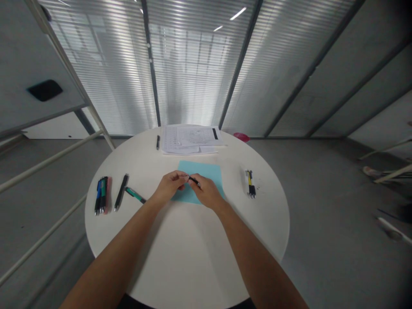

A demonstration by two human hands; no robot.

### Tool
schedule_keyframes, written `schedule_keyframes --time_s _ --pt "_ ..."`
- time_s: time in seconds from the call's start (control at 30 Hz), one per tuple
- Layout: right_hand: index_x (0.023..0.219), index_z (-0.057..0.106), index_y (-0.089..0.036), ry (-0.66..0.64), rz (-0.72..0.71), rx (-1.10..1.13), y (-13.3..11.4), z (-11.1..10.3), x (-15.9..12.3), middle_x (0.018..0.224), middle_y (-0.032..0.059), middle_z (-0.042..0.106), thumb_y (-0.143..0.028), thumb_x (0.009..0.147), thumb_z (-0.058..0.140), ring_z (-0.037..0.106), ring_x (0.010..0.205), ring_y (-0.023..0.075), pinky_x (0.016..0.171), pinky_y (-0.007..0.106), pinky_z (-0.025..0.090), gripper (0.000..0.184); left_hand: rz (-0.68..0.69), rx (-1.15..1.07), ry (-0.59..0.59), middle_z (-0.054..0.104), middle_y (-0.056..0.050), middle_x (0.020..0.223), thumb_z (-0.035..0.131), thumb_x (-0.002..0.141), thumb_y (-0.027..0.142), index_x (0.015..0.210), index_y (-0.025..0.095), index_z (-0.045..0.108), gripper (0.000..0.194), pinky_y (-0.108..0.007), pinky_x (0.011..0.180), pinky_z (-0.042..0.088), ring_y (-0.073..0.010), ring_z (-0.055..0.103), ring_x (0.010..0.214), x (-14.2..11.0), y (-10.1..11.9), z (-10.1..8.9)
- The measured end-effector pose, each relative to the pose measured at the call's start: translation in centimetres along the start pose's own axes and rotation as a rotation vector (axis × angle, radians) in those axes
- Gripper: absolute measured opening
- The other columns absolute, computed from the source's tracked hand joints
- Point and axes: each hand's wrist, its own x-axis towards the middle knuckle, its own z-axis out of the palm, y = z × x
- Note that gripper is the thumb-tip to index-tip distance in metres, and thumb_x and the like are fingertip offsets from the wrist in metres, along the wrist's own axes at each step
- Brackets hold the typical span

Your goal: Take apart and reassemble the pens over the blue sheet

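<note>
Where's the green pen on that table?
In the head view, the green pen lies left on the table, between a black pen and the left hand.

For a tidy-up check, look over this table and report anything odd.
A pink object lies on the floor behind the table, partly hidden by its far edge. It looks like a stray item dropped there; I cannot tell what it is.

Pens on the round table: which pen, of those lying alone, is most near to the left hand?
The green pen, lying slanted just beside the left hand. The black pen also lies alone, but farther out, on the green pen's far side.
</note>
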Motion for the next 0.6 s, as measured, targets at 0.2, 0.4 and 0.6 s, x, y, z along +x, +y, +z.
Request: schedule_keyframes --time_s 0.2,0.4,0.6 --pt "0.101 0.060 -0.022 0.004 -0.004 0.000 0.05 0.02 -0.03 0.087 0.0017 0.067 -0.035 0.095 0.041 0.057 0.072 0.0136 0.067 0.024 0.040 0.024 -0.011 -0.078 0.029 0.061 0.000 0.066 0.075 0.065 0.033 0.086 0.016 0.064 0.030 -0.023 0.052 0.040 -0.0096 0.053 0.054 0.20 -0.03 -0.08" --pt "0.102 0.061 -0.022 -0.002 -0.007 -0.017 0.13 0.07 -0.05 0.089 0.0020 0.067 -0.034 0.095 0.042 0.058 0.076 0.0141 0.069 0.024 0.041 0.024 -0.003 -0.037 0.030 0.059 0.001 0.065 0.075 0.065 0.035 0.079 0.015 0.064 0.027 -0.022 0.053 0.039 -0.0090 0.052 0.053 0.18 -0.04 0.07" --pt "0.102 0.060 -0.023 0.006 -0.003 -0.024 0.25 0.04 -0.09 0.088 0.0013 0.068 -0.036 0.095 0.041 0.059 0.076 0.0144 0.068 0.023 0.041 0.024 0.035 0.031 0.024 0.058 0.001 0.066 0.073 0.065 0.031 0.094 0.017 0.065 0.033 -0.024 0.054 0.038 -0.0099 0.050 0.054 0.22 0.26 -0.76"
